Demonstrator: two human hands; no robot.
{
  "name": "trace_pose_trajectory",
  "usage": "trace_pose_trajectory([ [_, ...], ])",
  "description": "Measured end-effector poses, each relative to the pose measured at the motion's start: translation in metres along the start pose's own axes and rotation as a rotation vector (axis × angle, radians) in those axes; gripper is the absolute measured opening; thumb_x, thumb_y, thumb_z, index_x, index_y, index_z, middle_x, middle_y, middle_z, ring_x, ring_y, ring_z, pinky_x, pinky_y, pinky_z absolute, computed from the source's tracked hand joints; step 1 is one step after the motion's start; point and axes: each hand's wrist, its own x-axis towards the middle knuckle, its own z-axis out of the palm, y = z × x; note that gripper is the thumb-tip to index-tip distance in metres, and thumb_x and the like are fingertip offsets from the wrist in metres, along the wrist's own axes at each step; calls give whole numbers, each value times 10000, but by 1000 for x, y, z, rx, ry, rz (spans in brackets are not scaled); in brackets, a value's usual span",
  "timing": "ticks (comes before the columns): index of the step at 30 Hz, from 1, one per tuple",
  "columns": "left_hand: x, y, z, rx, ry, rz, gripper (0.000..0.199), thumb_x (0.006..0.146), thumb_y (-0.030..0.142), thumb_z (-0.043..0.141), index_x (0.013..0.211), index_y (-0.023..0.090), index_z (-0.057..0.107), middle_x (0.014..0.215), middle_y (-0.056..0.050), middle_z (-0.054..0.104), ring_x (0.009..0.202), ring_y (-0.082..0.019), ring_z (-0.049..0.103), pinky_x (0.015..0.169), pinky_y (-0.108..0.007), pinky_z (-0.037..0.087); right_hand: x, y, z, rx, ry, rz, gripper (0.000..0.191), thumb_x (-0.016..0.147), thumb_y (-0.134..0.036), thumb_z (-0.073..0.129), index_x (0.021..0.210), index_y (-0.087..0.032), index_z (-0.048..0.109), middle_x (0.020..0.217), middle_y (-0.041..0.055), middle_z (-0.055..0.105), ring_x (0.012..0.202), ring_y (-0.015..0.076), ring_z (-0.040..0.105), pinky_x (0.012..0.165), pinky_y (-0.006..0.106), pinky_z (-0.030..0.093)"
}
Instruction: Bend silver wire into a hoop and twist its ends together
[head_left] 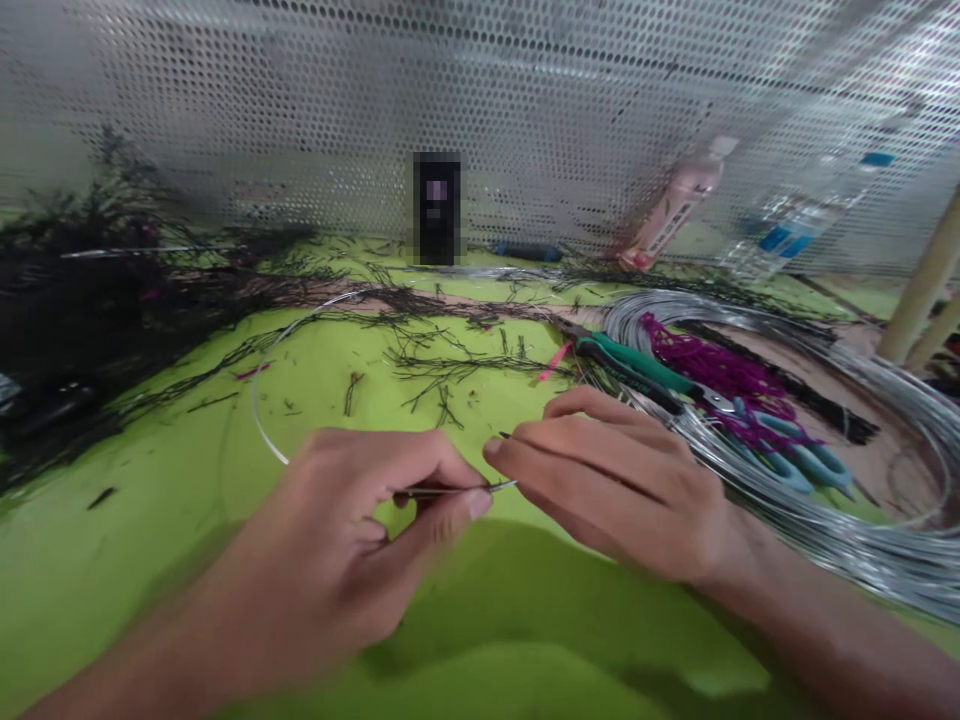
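My left hand (375, 530) is closed in a pinch, with thumb and index finger on the end of a silver wire (259, 410). From behind that hand the wire bows up and away to the far left. Its short tip pokes out past my thumb, towards my right hand (615, 480). The fingers of the right hand are bent and pressed together just beside the tip, and the thumb is hidden beneath them. A small dark point shows at the right index fingertip; what it belongs to is hidden.
To the right lies a large coil of silver wire (847, 540), with green-handled pliers (637, 360), blue-handled scissors (795, 455) and purple cord (720, 370). Dark branching strands (450, 365) litter the green surface (525, 640). Two bottles, one pink (675, 205), one clear (795, 230), lean against perforated metal (300, 90).
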Motion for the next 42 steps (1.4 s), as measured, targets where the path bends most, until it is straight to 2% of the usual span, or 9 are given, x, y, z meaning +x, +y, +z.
trace_pose_trajectory([
  [3, 1, 3, -1, -11, 0, -6, 169, 935, 169, 598, 784, 222, 651, 559, 98, 580, 443, -51, 490, 411, -158, 353, 2, -4, -3, -90, 35, -112, 148, 908, -30, 653, 990, -124, 732, 881, 79, 765, 738, 162, 696, 729, 355, 596],
  [6, 0, 5, -1, -29, 9, -2, 169, 932, 172, 612, 779, 227, 657, 566, 104, 599, 449, -46, 506, 418, -153, 357, 5, -7, -7, -148, 43, -157, 90, 908, -83, 704, 937, -151, 756, 873, 61, 785, 759, 170, 727, 754, 360, 625],
  [13, -2, 8, -5, -7, -67, -79, 218, 945, 211, 596, 732, 222, 644, 559, 108, 569, 473, -44, 498, 462, -152, 371, 1, -11, -14, -211, 5, -189, 152, 872, -91, 764, 1023, -95, 743, 915, 76, 801, 864, 211, 767, 800, 367, 654],
  [19, -2, 8, -3, -20, -71, -96, 211, 952, 230, 584, 748, 242, 640, 558, 117, 559, 456, -47, 482, 403, -176, 314, 4, -9, -16, -201, 6, -176, 84, 866, -95, 776, 945, -119, 757, 913, 57, 806, 838, 176, 773, 808, 327, 653],
  [25, -2, 7, -2, 56, 1, -7, 219, 954, 205, 584, 738, 225, 607, 565, 112, 579, 456, -42, 499, 447, -179, 349, 7, -8, -5, -3, 102, -28, 76, 871, -136, 787, 938, -134, 751, 842, 44, 802, 734, 131, 753, 797, 321, 592],
  [28, -2, 6, -1, 107, 51, 68, 214, 954, 186, 571, 742, 215, 580, 564, 103, 569, 453, -47, 486, 458, -194, 354, 9, -8, -2, 123, 106, 76, 42, 892, -148, 766, 919, -169, 741, 829, 8, 797, 707, 122, 738, 814, 346, 538],
  [35, -6, -1, 9, 265, 83, 222, 190, 959, 116, 539, 793, 198, 579, 626, 50, 624, 505, -99, 540, 506, -293, 341, 14, -9, -8, 544, -90, 500, 97, 860, -153, 795, 845, -241, 757, 770, -74, 755, 737, 125, 698, 861, 373, 415],
  [40, -5, -5, 15, 356, 74, 305, 269, 946, 58, 518, 716, 180, 585, 576, 33, 567, 482, -120, 449, 500, -316, 317, 16, -5, -7, 704, -214, 810, 97, 840, -213, 795, 771, -278, 777, 819, -62, 756, 771, 140, 692, 760, 325, 476],
  [42, -5, -6, 16, 350, 74, 329, 277, 935, 41, 529, 699, 174, 584, 585, 29, 575, 492, -118, 451, 511, -316, 334, 16, -4, -8, 734, -280, 859, 83, 836, -216, 787, 782, -278, 775, 831, -62, 752, 769, 135, 687, 732, 308, 489],
])
